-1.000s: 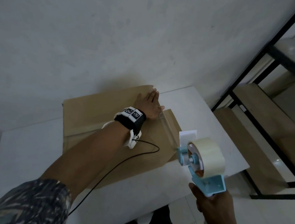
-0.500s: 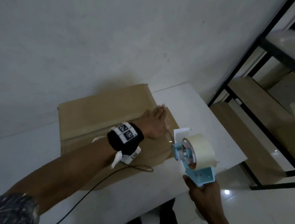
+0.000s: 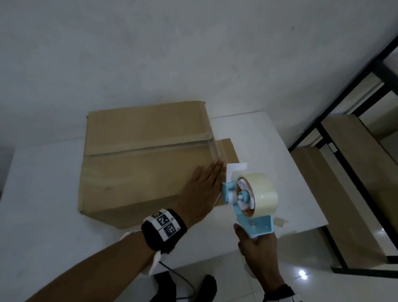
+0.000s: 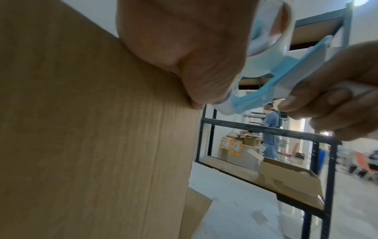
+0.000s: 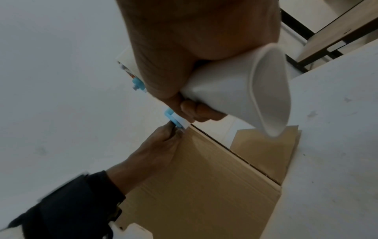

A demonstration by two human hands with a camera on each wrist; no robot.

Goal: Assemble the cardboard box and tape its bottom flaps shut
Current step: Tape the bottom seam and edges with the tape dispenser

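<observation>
- The brown cardboard box stands on the white table, bottom side up, with its closed flaps on top.
- A strip of clear tape lies along the centre seam. Its long axis runs left to right and ends at the box's right edge.
- The left hand lies flat on the top face at the right edge, fingers straight and together, gripping nothing. Its fingertips point toward the tape end.
- The right hand is closed round the white handle of the blue tape dispenser, which carries a roll of pale tape.
- The dispenser head sits just beside the left hand's fingers, off the box's right side.
- Judgement: the tape end lies just beyond the left fingertips, so the left hand is nearer to press it down. The right hand would pull the dispenser clear.
</observation>
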